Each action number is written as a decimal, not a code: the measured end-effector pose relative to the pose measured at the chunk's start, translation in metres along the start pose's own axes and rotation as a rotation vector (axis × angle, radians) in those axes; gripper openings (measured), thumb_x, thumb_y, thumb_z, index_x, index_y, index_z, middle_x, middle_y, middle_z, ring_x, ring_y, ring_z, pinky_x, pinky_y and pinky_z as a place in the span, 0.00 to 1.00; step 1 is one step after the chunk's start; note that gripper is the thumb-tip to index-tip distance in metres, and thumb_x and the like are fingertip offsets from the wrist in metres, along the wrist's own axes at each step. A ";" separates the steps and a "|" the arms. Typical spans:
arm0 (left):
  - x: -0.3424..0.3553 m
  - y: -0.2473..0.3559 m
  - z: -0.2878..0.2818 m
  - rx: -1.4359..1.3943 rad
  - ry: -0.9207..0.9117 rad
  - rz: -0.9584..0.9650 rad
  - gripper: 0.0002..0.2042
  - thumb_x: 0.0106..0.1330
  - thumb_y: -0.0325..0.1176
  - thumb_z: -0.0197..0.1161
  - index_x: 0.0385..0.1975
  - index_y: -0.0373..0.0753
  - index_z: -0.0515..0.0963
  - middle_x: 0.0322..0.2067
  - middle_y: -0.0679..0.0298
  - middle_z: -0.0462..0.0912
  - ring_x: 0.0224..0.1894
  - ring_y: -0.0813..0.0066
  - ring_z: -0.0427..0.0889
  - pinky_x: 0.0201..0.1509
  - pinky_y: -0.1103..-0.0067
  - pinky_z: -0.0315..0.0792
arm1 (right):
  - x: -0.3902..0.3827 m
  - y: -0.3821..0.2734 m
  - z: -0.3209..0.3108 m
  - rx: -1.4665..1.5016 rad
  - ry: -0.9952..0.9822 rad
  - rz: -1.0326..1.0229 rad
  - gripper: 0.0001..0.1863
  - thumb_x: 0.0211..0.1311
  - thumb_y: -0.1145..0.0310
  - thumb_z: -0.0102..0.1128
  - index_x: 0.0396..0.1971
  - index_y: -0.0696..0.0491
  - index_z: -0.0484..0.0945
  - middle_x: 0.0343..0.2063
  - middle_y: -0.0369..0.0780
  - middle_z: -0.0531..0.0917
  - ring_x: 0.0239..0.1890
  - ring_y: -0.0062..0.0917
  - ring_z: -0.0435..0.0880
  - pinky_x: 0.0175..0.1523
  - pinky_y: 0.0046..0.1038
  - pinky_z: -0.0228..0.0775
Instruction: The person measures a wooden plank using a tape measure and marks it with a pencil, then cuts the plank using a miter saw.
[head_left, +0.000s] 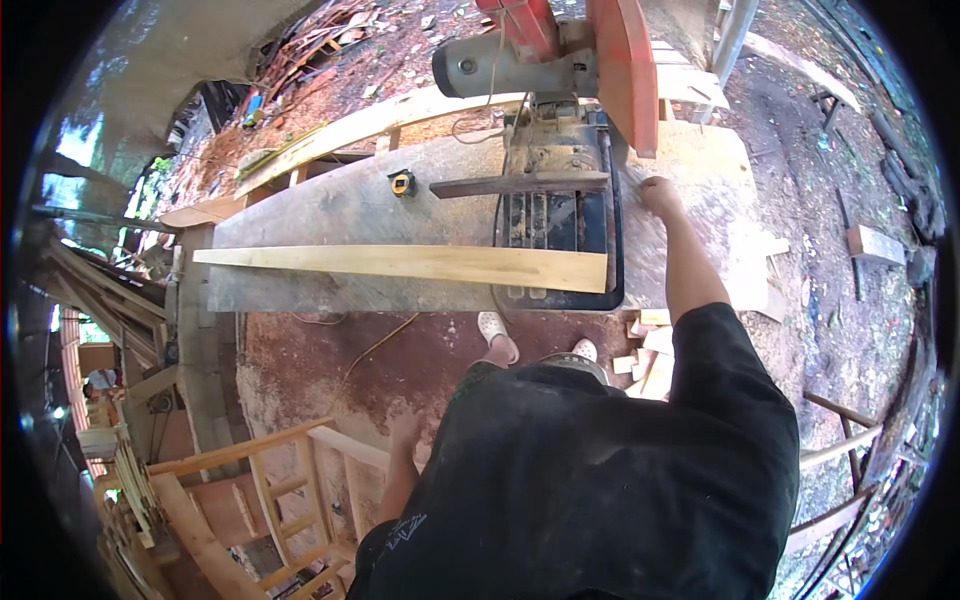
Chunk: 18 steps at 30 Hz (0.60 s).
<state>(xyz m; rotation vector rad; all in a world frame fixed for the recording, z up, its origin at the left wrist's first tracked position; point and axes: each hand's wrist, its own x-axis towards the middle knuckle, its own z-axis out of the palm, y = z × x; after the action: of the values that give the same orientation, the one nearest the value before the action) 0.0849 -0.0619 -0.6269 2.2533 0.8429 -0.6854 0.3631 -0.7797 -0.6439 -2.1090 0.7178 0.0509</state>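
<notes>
My right hand [657,196] is at the right side of a miter saw [560,65], above the table. Its fingers look curled together; whether anything small is in them is hidden. The saw's red guard [625,75] is raised over its black base [550,225]. A long pale board [420,264] lies across the table and the near part of that base, with neither hand on it. Behind it, a dark wooden strip [520,184] crosses the base. My left hand [407,425] hangs low at my side, near a wooden frame; its fingers are too indistinct to read.
A yellow-and-black tape measure [402,184] sits on the worktable [330,215]. Wood offcuts [652,358] are heaped on the ground by my feet. At the lower left stands a ladder-like wooden frame [310,475]. A thin cord [380,345] runs across the floor.
</notes>
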 end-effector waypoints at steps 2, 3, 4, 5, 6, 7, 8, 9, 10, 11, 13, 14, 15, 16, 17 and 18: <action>-0.009 -0.012 -0.015 -0.054 0.011 -0.108 0.16 0.59 0.41 0.61 0.40 0.35 0.78 0.32 0.60 0.82 0.32 0.68 0.81 0.30 0.72 0.70 | 0.028 -0.001 0.008 -0.038 -0.033 -0.013 0.15 0.56 0.69 0.53 0.41 0.50 0.85 0.20 0.43 0.83 0.16 0.27 0.81 0.25 0.31 0.74; -0.016 0.001 -0.012 -0.174 0.055 -0.158 0.16 0.59 0.42 0.63 0.42 0.38 0.76 0.34 0.63 0.82 0.32 0.70 0.80 0.30 0.74 0.70 | 0.039 0.002 0.005 -0.036 -0.032 -0.024 0.15 0.56 0.69 0.53 0.41 0.50 0.85 0.20 0.43 0.83 0.16 0.27 0.81 0.25 0.31 0.74; -0.028 -0.005 -0.014 -0.185 0.082 -0.178 0.16 0.59 0.42 0.63 0.42 0.38 0.76 0.34 0.63 0.82 0.32 0.70 0.80 0.30 0.74 0.70 | 0.042 -0.006 0.005 -0.071 -0.099 -0.021 0.14 0.57 0.68 0.53 0.38 0.52 0.85 0.21 0.43 0.84 0.18 0.28 0.82 0.26 0.30 0.74; -0.035 -0.011 -0.014 -0.174 0.100 -0.205 0.16 0.59 0.42 0.62 0.40 0.37 0.76 0.33 0.63 0.82 0.31 0.70 0.80 0.29 0.74 0.70 | 0.052 -0.006 -0.001 -0.103 -0.142 -0.018 0.13 0.58 0.67 0.52 0.36 0.53 0.85 0.22 0.44 0.84 0.20 0.28 0.83 0.27 0.30 0.75; -0.036 -0.012 -0.016 -0.160 0.118 -0.229 0.16 0.59 0.43 0.62 0.39 0.37 0.76 0.33 0.63 0.82 0.31 0.70 0.80 0.29 0.75 0.69 | 0.064 -0.005 -0.004 -0.090 -0.144 -0.034 0.13 0.58 0.67 0.52 0.36 0.53 0.85 0.22 0.44 0.84 0.20 0.28 0.83 0.27 0.30 0.75; -0.025 0.008 -0.019 -0.149 0.113 -0.190 0.16 0.59 0.43 0.62 0.39 0.37 0.76 0.33 0.63 0.82 0.31 0.70 0.80 0.29 0.75 0.69 | 0.085 0.020 -0.023 -0.249 0.093 0.092 0.13 0.57 0.67 0.54 0.34 0.54 0.85 0.24 0.44 0.85 0.23 0.28 0.84 0.28 0.30 0.75; -0.028 0.010 -0.014 -0.128 0.075 -0.211 0.16 0.59 0.39 0.62 0.41 0.34 0.75 0.29 0.61 0.81 0.31 0.68 0.81 0.26 0.73 0.69 | 0.086 0.032 -0.027 -0.427 0.296 0.221 0.12 0.57 0.67 0.55 0.33 0.56 0.85 0.27 0.44 0.86 0.25 0.27 0.85 0.28 0.29 0.75; -0.026 0.016 -0.013 -0.101 0.037 -0.226 0.16 0.59 0.36 0.63 0.43 0.32 0.74 0.26 0.58 0.80 0.31 0.66 0.82 0.24 0.72 0.70 | 0.086 0.042 -0.028 -0.427 0.301 0.236 0.12 0.57 0.67 0.55 0.33 0.56 0.85 0.27 0.44 0.86 0.25 0.27 0.85 0.28 0.29 0.75; -0.038 -0.001 -0.006 -0.098 0.027 -0.268 0.16 0.59 0.36 0.63 0.43 0.32 0.74 0.26 0.58 0.80 0.31 0.66 0.82 0.24 0.72 0.70 | 0.067 0.036 -0.011 -0.655 0.204 0.180 0.12 0.57 0.66 0.56 0.33 0.56 0.85 0.30 0.44 0.86 0.27 0.26 0.86 0.28 0.30 0.75; -0.046 -0.013 0.002 -0.112 -0.018 -0.323 0.16 0.59 0.36 0.63 0.42 0.32 0.75 0.26 0.59 0.80 0.30 0.67 0.83 0.24 0.72 0.70 | 0.047 0.023 0.006 -0.209 0.428 0.303 0.11 0.58 0.67 0.55 0.35 0.57 0.82 0.30 0.45 0.86 0.29 0.26 0.86 0.29 0.30 0.75; -0.041 -0.016 0.008 -0.133 -0.111 -0.357 0.15 0.59 0.37 0.62 0.40 0.32 0.77 0.26 0.60 0.80 0.28 0.69 0.81 0.25 0.73 0.70 | 0.011 0.013 0.011 0.255 0.753 0.320 0.11 0.60 0.68 0.54 0.38 0.59 0.79 0.31 0.45 0.85 0.31 0.25 0.86 0.30 0.30 0.75; -0.034 -0.014 0.009 -0.181 -0.121 -0.323 0.15 0.59 0.37 0.62 0.39 0.32 0.77 0.25 0.60 0.80 0.27 0.69 0.80 0.25 0.73 0.70 | -0.003 0.018 0.012 0.554 0.718 0.354 0.10 0.61 0.68 0.53 0.38 0.59 0.76 0.29 0.44 0.83 0.32 0.26 0.85 0.31 0.30 0.75; -0.021 -0.008 0.011 -0.331 -0.066 -0.191 0.15 0.59 0.38 0.62 0.38 0.32 0.78 0.24 0.61 0.80 0.26 0.70 0.79 0.25 0.73 0.70 | -0.018 0.023 0.013 0.854 0.673 0.383 0.10 0.63 0.68 0.51 0.39 0.59 0.72 0.27 0.44 0.81 0.33 0.27 0.84 0.32 0.30 0.76; -0.009 -0.003 0.017 -0.455 -0.006 -0.039 0.14 0.59 0.38 0.62 0.37 0.32 0.79 0.23 0.62 0.80 0.24 0.71 0.78 0.26 0.73 0.70 | -0.037 0.032 0.015 0.946 0.676 0.330 0.09 0.63 0.68 0.50 0.37 0.58 0.70 0.26 0.42 0.79 0.30 0.27 0.83 0.30 0.29 0.74; 0.003 0.005 0.024 -0.503 0.036 0.062 0.14 0.59 0.38 0.61 0.36 0.32 0.80 0.22 0.63 0.80 0.23 0.71 0.77 0.26 0.73 0.70 | -0.060 0.042 0.015 1.028 0.679 0.273 0.08 0.64 0.68 0.49 0.36 0.58 0.68 0.25 0.40 0.76 0.27 0.26 0.81 0.27 0.28 0.73; 0.009 0.032 0.030 -0.314 0.011 0.099 0.14 0.59 0.38 0.61 0.35 0.32 0.80 0.21 0.63 0.79 0.22 0.72 0.76 0.26 0.73 0.70 | -0.084 0.050 0.013 1.087 0.700 0.270 0.06 0.64 0.69 0.49 0.34 0.56 0.68 0.25 0.39 0.74 0.23 0.24 0.77 0.25 0.27 0.70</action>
<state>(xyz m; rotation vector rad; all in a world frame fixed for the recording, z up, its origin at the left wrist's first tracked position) 0.1064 -0.0990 -0.6408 2.0021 0.7787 -0.4602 0.2704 -0.7524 -0.6639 -0.9396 1.0963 -0.7872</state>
